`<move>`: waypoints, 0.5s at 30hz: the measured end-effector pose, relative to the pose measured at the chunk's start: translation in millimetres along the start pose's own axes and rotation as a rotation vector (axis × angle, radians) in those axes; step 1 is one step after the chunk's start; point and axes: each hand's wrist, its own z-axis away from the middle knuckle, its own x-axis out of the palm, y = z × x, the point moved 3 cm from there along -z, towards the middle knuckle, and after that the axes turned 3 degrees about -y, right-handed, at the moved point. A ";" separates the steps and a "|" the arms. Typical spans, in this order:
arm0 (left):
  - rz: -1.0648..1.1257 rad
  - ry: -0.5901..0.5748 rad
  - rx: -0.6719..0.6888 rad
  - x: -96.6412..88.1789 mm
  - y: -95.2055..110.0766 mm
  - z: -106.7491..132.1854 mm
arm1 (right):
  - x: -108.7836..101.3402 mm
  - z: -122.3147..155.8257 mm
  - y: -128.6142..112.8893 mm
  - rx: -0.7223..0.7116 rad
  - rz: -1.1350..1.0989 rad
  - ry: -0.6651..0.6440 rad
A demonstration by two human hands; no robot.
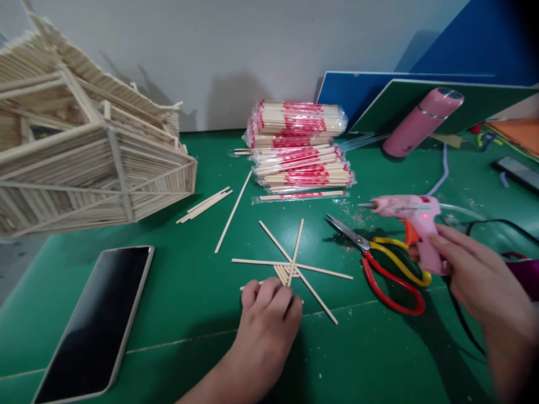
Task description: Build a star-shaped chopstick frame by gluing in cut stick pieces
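Observation:
My left hand (265, 317) rests on the green table, its fingers curled down onto a crossed group of thin wooden sticks (295, 264) and several short cut pieces (283, 274). My right hand (475, 280) wraps round the handle of a pink hot glue gun (406, 216), whose nozzle points left and whose red light glows. Red and yellow scissors (379, 261) lie between the two hands, just below the gun.
A large model built of sticks (84, 151) stands at the back left. A dark phone (96, 320) lies front left. Wrapped stick bundles (298, 146), loose sticks (206, 205), a pink bottle (421, 120), blue and green boards (421, 95) and cables (488, 224) fill the back and right.

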 end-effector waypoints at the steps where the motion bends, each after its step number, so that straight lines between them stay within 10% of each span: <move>1: 0.000 0.009 0.000 0.5 -0.4 1.4 | 7.2 7.0 -3.2 0.027 -0.164 -0.125; 7: 0.009 0.080 0.030 3.0 -1.5 8.8 | 32.7 45.3 -25.6 -0.072 -0.314 -0.583; 15: 0.061 0.078 0.067 0.5 -1.6 4.8 | 39.6 74.5 -21.2 -0.121 -0.200 -0.741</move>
